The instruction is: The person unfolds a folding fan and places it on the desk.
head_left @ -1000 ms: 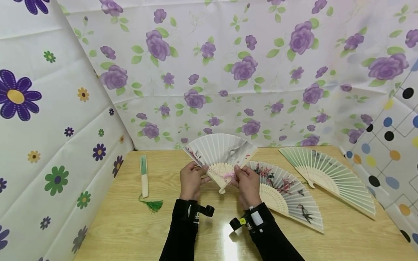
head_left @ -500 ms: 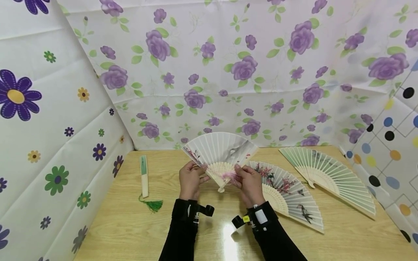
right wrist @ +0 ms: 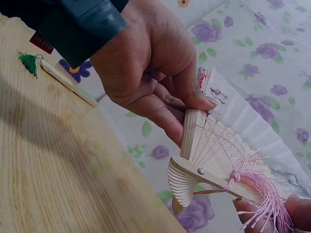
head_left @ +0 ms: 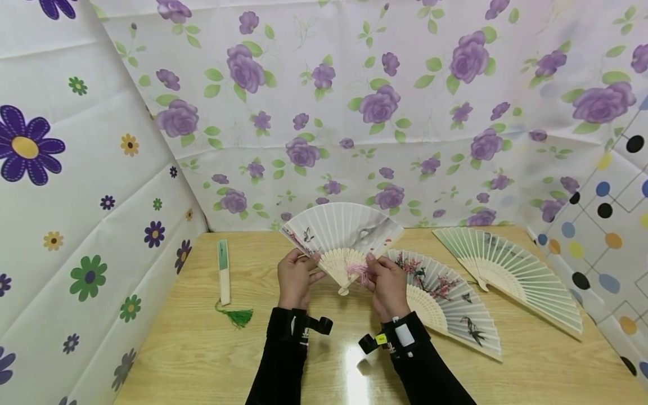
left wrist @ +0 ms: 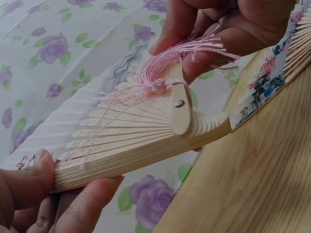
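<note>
Left hand (head_left: 296, 278) and right hand (head_left: 386, 284) pinching outer ribs of half-spread fan (head_left: 344, 233); risk of tearing paper, snagging pink tassel (head_left: 358, 271) if forced.

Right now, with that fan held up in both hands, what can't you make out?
- Held fan: right hand covers its right guard stick in the head view.
- Pink tassel: end cut off by the right wrist view's edge.
- Middle fan: near corner behind the right hand, head view.
- Closed fan: print too small to read.
</note>
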Action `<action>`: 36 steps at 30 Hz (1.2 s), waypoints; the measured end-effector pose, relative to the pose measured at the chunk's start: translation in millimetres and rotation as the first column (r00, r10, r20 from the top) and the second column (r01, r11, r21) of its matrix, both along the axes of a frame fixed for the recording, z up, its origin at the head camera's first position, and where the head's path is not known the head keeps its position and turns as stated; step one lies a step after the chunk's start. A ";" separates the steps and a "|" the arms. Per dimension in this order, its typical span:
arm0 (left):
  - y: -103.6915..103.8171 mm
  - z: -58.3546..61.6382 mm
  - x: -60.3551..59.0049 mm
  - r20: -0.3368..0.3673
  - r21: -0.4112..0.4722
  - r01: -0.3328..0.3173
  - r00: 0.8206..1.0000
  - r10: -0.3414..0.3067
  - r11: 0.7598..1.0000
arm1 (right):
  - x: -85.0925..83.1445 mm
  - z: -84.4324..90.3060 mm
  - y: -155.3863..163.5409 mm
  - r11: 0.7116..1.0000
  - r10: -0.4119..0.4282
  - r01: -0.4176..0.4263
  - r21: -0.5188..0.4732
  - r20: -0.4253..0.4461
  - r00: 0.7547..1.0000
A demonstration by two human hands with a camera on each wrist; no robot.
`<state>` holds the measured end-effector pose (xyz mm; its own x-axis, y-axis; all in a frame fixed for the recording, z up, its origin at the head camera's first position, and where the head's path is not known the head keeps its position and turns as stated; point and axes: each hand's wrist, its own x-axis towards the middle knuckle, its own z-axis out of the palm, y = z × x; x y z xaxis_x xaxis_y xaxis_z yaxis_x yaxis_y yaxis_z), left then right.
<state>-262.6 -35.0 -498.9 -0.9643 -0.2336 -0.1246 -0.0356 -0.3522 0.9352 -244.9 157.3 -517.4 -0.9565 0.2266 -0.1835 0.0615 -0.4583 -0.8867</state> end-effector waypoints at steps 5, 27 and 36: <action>0.1 1.3 0.8 -0.003 0.012 -0.001 1.000 0.001 1.000 | 1.2 1.1 -0.2 1.000 -0.001 0.001 0.003 -0.008 1.000; 0.5 3.6 3.0 -0.015 0.034 -0.023 1.000 0.023 0.999 | 3.6 5.6 -2.3 0.997 -0.050 0.049 -0.059 -0.025 0.998; 0.5 5.0 2.4 -0.046 0.057 -0.043 0.998 0.046 0.997 | 3.9 5.4 -1.5 0.995 -0.071 0.070 -0.076 -0.011 0.997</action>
<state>-260.2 -34.4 -493.9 -0.9583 -0.2703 -0.0930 0.0252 -0.4040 0.9144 -241.1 155.8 -512.0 -0.9412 0.2793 -0.1899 0.0153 -0.5264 -0.8501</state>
